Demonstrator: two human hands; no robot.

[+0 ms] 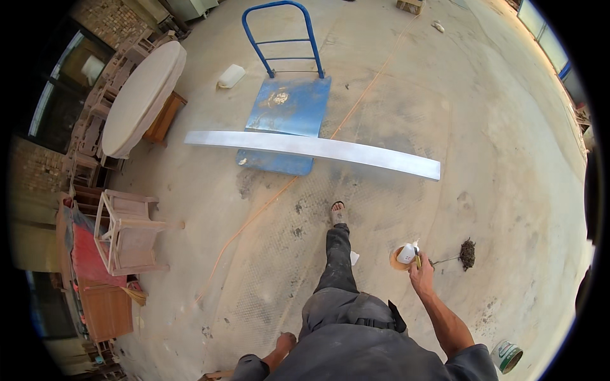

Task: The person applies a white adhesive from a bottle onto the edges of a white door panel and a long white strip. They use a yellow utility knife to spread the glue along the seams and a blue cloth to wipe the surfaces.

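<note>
My right hand [422, 277] is closed around a slim yellow-and-dark tool [418, 260], whose kind I cannot make out. It is held over a shallow orange-brown bowl [396, 261]. In the bowl is a white bottle [405, 254] with a spout, just beyond my fingers. My left hand [286, 343] hangs low by my left side, fingers curled; what it holds, if anything, is hidden. In front of me a long pale board [375, 157] lies crosswise over a blue platform trolley [286, 108], both its ends sticking out past the deck.
An orange cord [254, 219] runs across the floor and under the trolley. Right of the bowl lies a dark, shaggy clump [467, 254]; an open tin [506, 357] stands nearer. Unpainted wooden furniture [130, 232] and a round tabletop [143, 98] line the left. A white jug [231, 76] lies beyond.
</note>
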